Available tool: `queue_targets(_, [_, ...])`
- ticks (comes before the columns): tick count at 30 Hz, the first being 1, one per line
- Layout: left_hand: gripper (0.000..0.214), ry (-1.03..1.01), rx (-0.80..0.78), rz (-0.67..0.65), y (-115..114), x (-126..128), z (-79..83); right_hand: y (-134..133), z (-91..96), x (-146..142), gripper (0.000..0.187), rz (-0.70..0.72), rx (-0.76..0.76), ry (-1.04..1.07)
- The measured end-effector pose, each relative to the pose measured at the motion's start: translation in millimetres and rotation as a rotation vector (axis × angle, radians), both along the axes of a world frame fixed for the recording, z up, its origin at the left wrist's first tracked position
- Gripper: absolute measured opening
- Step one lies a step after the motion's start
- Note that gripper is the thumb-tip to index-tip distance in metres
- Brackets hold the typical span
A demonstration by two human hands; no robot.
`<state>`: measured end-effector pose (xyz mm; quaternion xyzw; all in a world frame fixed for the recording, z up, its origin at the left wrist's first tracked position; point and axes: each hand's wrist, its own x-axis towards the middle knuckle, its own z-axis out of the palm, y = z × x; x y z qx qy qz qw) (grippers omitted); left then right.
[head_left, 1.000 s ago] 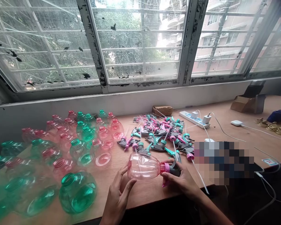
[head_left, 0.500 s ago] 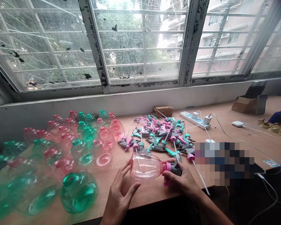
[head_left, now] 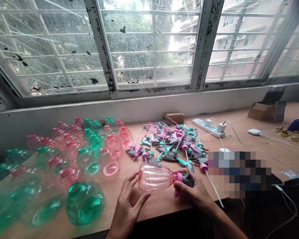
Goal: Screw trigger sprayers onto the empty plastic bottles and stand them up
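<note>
A clear pink spray bottle (head_left: 155, 177) lies on its side in the air above the table's front edge, its base toward the left. My right hand (head_left: 196, 191) grips it by the grey and pink trigger head (head_left: 186, 179), which sits on the bottle's neck. At the base end is my left hand (head_left: 131, 199), with fingers and thumb spread apart. Its fingertips are close to the base; whether they touch it I cannot tell. Behind the bottle lies a heap of pink, teal and grey trigger sprayers (head_left: 174, 142) with thin white tubes.
Many pink bottles (head_left: 114, 144) and green bottles (head_left: 84, 204) without sprayers stand on the left of the wooden table (head_left: 129, 129). A power strip (head_left: 208, 127) with white cables, a small cardboard box (head_left: 174, 118) and an open carton (head_left: 266, 108) are farther back. A blurred patch covers the right front.
The hands and the bottle hold nearly the same pose. The whole view has shifted very slightly.
</note>
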<state>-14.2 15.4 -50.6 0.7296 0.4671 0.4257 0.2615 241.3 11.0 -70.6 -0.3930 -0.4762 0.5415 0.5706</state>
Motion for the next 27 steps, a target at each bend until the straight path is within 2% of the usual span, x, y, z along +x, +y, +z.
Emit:
queue_targets(6, [0.033,-0.034,-0.039,-0.014,2.7,-0.3,1.0,-1.7,-0.9,0.8,0.045,0.014,-0.015,-0.056])
queue_targets(14, [0.045,-0.007,0.011,-0.018,1.5,0.0,-0.7,-0.7,1.6,1.0,0.040,0.009,-0.004,-0.029])
queue_targets(19, [0.030,-0.069,-0.014,-0.015,2.2,-1.6,-1.2,-0.5,-3.8,0.0,0.045,0.010,-0.014,-0.053])
queue_targets(27, [0.045,0.006,0.014,-0.029,0.2,0.3,-0.9,0.6,-3.8,1.6,0.037,0.019,-0.001,-0.055])
